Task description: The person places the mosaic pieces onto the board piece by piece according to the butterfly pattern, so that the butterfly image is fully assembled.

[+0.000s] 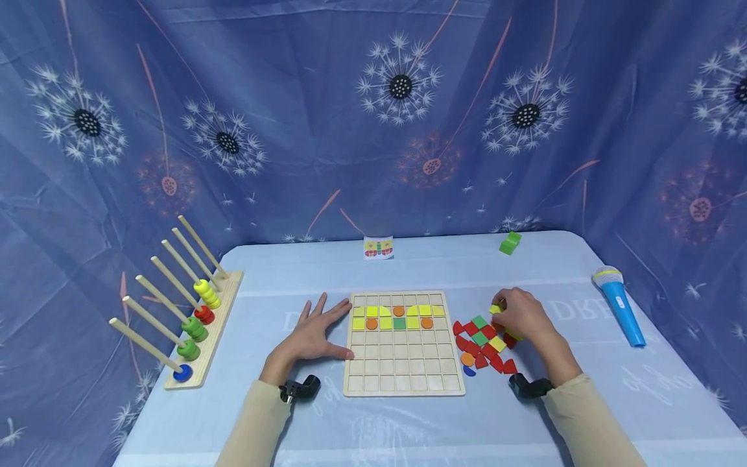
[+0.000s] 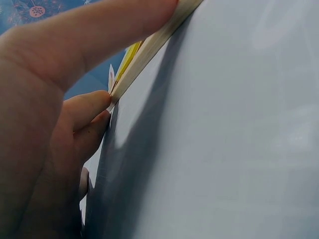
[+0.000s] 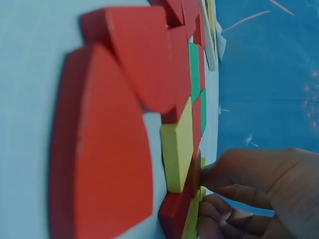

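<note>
A wooden grid board (image 1: 403,365) lies flat, with yellow, orange and green tiles in its upper rows. My left hand (image 1: 314,334) is at the board's left side with fingers spread; its thumb (image 2: 114,30) touches the board's edge (image 2: 154,42), and another fingertip meets the far end of that edge. To the right of the board lies a loose group of red tiles (image 1: 474,350), with green, yellow, orange and blue ones among them. My right hand (image 1: 521,313) reaches into its far side, fingers bent around a yellow tile (image 1: 495,309); I cannot tell whether they pinch it.
A picture card (image 1: 378,248) with a butterfly design stands behind the board. Far left is a wooden peg rack (image 1: 218,331) with coloured beads. A green block (image 1: 510,243) lies at the back right, and a blue toy microphone (image 1: 621,308) near the right edge.
</note>
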`<act>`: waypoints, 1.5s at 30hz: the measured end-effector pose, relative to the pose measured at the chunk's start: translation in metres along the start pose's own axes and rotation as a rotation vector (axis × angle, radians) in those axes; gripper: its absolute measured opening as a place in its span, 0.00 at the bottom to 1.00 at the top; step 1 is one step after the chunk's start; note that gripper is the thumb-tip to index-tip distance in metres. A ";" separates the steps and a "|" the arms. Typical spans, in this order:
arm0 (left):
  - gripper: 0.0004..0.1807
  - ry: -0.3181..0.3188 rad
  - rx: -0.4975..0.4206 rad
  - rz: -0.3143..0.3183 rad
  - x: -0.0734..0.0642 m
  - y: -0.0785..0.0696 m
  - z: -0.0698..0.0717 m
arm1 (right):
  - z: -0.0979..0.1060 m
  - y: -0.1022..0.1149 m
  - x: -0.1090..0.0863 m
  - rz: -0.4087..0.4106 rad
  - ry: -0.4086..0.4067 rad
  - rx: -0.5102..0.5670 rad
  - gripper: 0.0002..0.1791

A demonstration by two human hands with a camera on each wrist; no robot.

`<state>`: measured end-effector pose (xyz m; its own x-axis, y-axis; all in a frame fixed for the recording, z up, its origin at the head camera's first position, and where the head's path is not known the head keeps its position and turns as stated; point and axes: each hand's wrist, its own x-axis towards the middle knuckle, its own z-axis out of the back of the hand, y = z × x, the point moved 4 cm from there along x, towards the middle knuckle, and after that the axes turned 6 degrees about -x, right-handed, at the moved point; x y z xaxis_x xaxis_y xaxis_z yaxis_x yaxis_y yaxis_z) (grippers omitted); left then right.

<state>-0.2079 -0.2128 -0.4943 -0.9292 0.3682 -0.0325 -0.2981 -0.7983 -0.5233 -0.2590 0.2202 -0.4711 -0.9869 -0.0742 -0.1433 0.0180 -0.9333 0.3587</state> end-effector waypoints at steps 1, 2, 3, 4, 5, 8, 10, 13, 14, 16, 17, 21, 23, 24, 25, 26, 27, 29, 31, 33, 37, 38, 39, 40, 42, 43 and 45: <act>0.62 -0.001 -0.003 -0.002 0.000 0.000 0.000 | 0.000 0.001 0.000 0.001 0.001 -0.004 0.25; 0.62 -0.001 -0.004 -0.004 0.000 0.000 0.000 | 0.000 0.001 0.000 0.001 0.002 -0.007 0.25; 0.62 -0.002 -0.005 -0.007 0.000 -0.001 0.000 | -0.001 0.002 0.000 0.004 0.003 -0.009 0.25; 0.62 0.000 -0.003 -0.005 0.000 0.000 0.000 | -0.001 0.002 0.000 0.004 0.003 -0.010 0.24; 0.62 0.002 -0.001 -0.004 0.000 0.000 0.000 | -0.001 0.002 0.000 0.004 0.003 -0.014 0.24; 0.62 0.001 -0.003 -0.007 -0.001 0.000 0.000 | -0.001 0.003 0.002 0.011 -0.003 -0.030 0.23; 0.62 0.001 -0.004 -0.007 -0.001 -0.001 0.000 | -0.001 0.003 0.003 0.023 -0.009 -0.046 0.22; 0.62 0.003 -0.007 -0.008 -0.001 -0.002 0.001 | 0.000 0.006 0.003 0.052 -0.023 -0.064 0.20; 0.62 0.003 -0.007 -0.008 -0.001 -0.002 0.000 | 0.001 0.007 0.003 0.062 -0.032 -0.065 0.18; 0.62 0.003 -0.005 -0.007 -0.001 -0.002 0.000 | 0.002 0.011 0.003 0.088 -0.043 -0.068 0.17; 0.62 0.003 -0.004 -0.006 -0.001 -0.002 0.000 | 0.002 0.013 0.003 0.097 -0.045 -0.065 0.17; 0.62 0.002 0.001 -0.007 0.000 -0.002 0.000 | 0.001 0.016 0.006 0.128 -0.007 -0.051 0.20; 0.62 0.003 0.001 -0.008 0.001 -0.002 -0.001 | 0.000 0.015 0.006 0.130 0.031 -0.033 0.19; 0.62 0.006 0.004 -0.006 0.001 -0.002 -0.001 | -0.001 0.013 0.006 0.135 0.048 -0.025 0.17; 0.63 0.008 0.006 -0.002 0.001 -0.002 -0.001 | -0.001 0.012 0.006 0.139 0.063 -0.016 0.16; 0.63 0.010 0.009 0.003 0.001 -0.001 -0.001 | 0.000 0.011 0.005 0.146 0.078 -0.008 0.15; 0.63 0.010 0.013 0.008 0.001 -0.001 -0.001 | 0.000 0.010 0.005 0.149 0.090 0.001 0.14; 0.62 0.004 0.004 0.004 0.002 -0.002 0.001 | 0.001 0.010 0.004 0.149 0.124 0.024 0.14; 0.63 0.007 0.010 0.010 0.002 -0.002 0.001 | 0.001 0.010 0.003 0.158 0.150 0.029 0.15; 0.63 0.010 0.013 0.011 0.002 -0.002 0.001 | 0.000 0.010 0.003 0.162 0.172 0.030 0.16; 0.63 0.013 0.008 0.020 0.000 -0.002 0.002 | -0.003 0.012 0.005 0.174 0.168 0.008 0.16; 0.63 0.011 0.005 0.021 0.000 -0.002 0.002 | -0.003 0.012 0.005 0.176 0.158 0.005 0.16; 0.62 0.007 0.002 0.019 -0.001 -0.002 0.002 | -0.003 0.013 0.006 0.176 0.145 0.000 0.16; 0.62 0.004 -0.001 0.019 -0.001 -0.002 0.002 | -0.003 0.013 0.007 0.178 0.133 -0.006 0.17; 0.62 0.004 -0.001 0.017 -0.001 -0.002 0.002 | -0.004 0.014 0.008 0.177 0.106 -0.021 0.17; 0.62 0.004 -0.001 0.017 -0.001 -0.002 0.001 | -0.004 0.013 0.009 0.174 0.095 -0.028 0.17; 0.63 0.005 -0.001 0.016 -0.001 -0.002 0.001 | -0.004 0.013 0.010 0.172 0.077 -0.036 0.18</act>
<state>-0.2069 -0.2122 -0.4923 -0.9326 0.3580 -0.0449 -0.2831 -0.8034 -0.5238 -0.2676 0.2061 -0.4716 -0.9536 -0.2588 -0.1538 0.1920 -0.9163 0.3514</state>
